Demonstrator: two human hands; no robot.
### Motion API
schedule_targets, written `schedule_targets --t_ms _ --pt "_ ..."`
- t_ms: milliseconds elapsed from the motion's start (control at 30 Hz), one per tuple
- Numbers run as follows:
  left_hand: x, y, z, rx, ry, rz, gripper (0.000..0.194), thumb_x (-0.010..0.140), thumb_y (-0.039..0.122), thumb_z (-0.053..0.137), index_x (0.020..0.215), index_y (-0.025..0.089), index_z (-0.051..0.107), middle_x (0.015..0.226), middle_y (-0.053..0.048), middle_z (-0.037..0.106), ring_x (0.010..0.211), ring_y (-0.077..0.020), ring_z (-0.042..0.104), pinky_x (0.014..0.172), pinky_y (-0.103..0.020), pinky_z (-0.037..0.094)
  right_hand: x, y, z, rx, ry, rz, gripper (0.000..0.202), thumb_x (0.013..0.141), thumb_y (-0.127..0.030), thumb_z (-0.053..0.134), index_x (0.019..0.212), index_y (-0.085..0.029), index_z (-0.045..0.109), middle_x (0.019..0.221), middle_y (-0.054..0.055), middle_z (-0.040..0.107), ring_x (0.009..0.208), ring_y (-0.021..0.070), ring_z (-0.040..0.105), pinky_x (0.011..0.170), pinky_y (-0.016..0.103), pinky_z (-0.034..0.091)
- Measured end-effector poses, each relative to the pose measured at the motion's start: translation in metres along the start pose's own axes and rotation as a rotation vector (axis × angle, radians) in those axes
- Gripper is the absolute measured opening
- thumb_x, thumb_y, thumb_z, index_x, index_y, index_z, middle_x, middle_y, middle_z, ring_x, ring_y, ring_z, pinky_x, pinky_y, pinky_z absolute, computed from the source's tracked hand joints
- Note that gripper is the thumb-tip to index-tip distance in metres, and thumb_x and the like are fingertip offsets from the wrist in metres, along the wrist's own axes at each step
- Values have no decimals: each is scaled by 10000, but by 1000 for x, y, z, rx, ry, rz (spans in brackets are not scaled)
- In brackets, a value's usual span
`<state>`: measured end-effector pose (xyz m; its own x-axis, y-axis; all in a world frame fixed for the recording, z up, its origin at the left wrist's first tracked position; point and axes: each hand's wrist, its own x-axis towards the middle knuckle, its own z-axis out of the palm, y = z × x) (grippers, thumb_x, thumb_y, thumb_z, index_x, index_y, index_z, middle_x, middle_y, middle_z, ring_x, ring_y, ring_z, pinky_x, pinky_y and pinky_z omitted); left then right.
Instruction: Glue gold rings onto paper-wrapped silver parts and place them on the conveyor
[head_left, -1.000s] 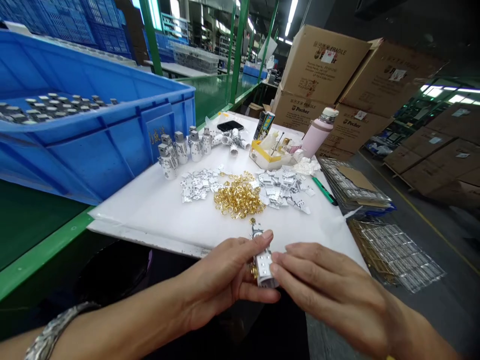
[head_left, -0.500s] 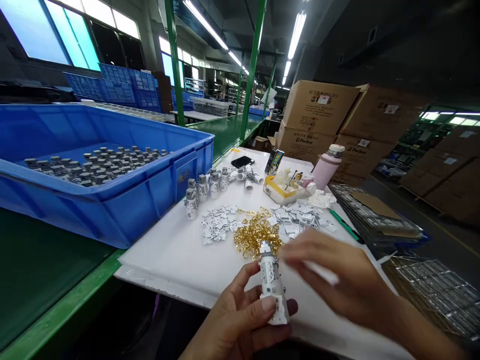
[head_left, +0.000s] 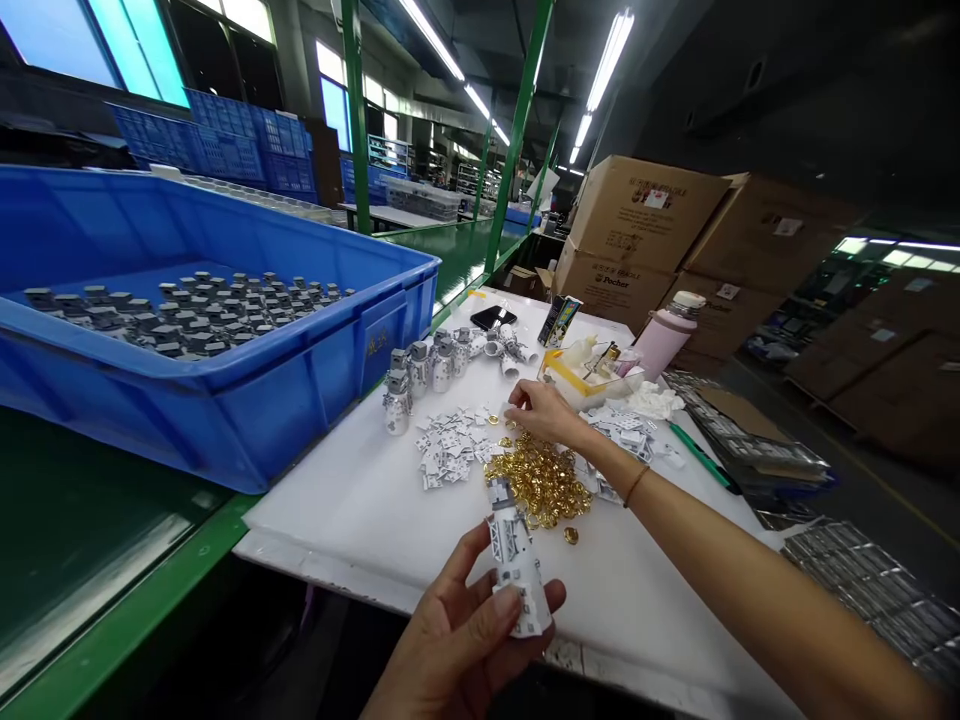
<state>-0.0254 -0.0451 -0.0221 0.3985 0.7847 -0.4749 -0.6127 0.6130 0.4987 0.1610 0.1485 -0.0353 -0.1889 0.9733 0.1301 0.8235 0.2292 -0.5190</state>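
Cylinder [head_left: 517, 565] sits upright, slightly tilted, gripped in the left hand [head_left: 480, 640]. Beyond it, the right hand [head_left: 546, 408] reaches over the far edge of the gold rings [head_left: 541, 480], fingertips close together; whether they hold anything, I cannot tell. Left of both hands, a blue crate [head_left: 319, 390] contains grey-topped pieces [head_left: 217, 312]. Beyond the right hand, a tray [head_left: 571, 378] holds small items.

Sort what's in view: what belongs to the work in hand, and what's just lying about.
Likely in use:
white-and-grey plastic-looking cylinder, in the left hand
shiny gold-coloured pieces, near the right hand
flat white angular pieces
blue rectangular plastic bin holding grey-topped parts

Probably just lying about:
flat black rectangular phone
pink cylindrical bottle
slim green tool
brown cardboard boxes
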Motion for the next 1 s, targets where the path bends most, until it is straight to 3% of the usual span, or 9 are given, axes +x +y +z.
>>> schedule_targets --t_ms 133,267,367,500,767,867,1000 --pt "-4 3 5 -10 -1 39 600 785 8 662 1311 160 416 1024 -74 719 1017 -301 689 789 -285 591 -32 -16 -18 211 45 -56 162 899 -279 593 813 -157 531 760 -3 569 672 116 574 602 259 520" --pt "-5 3 7 -45 -38 72 561 816 38 643 1315 155 414 1061 -98 718 1051 -314 669 795 -279 599 -96 -38 -36 412 52 -66 191 961 -389 449 895 -211 431 818 10 576 716 141 629 489 231 534" --pt "-2 -1 9 -68 -105 68 556 833 61 638 1327 175 409 1082 -100 721 1055 -310 667 811 -285 604 -146 -50 -45 588 24 -24 176 965 -383 464 908 -226 407 802 -13 604 648 128 647 511 247 559" --pt "2 -15 14 -91 -153 12 571 844 77 631 1353 174 391 1143 -130 706 1070 -314 658 842 -299 601 -191 -51 -49 539 87 13 156 966 -352 489 894 -215 475 739 -49 557 527 74 599 519 214 522" --pt "-2 -35 30 -120 -88 -66 413 851 63 610 1246 126 506 1119 -146 714 1050 -308 669 823 -282 607 -231 -37 -43 517 211 47 88 942 -274 556 879 -219 582 733 -57 546 523 50 593 518 170 495" --pt "-1 -40 31 -138 -84 -85 398 850 67 614 1235 127 533 1115 -137 718 1043 -302 675 820 -282 607 -238 -37 -45 425 283 -50 79 935 -200 553 954 -223 626 837 -22 579 593 68 611 535 184 510" --pt "4 -49 28 -184 -135 -105 376 834 85 645 1203 113 581 1126 -134 719 1053 -300 671 836 -283 602 -243 -41 -48 156 411 -234 246 907 -61 536 1104 -166 640 921 38 628 789 106 640 688 190 539"
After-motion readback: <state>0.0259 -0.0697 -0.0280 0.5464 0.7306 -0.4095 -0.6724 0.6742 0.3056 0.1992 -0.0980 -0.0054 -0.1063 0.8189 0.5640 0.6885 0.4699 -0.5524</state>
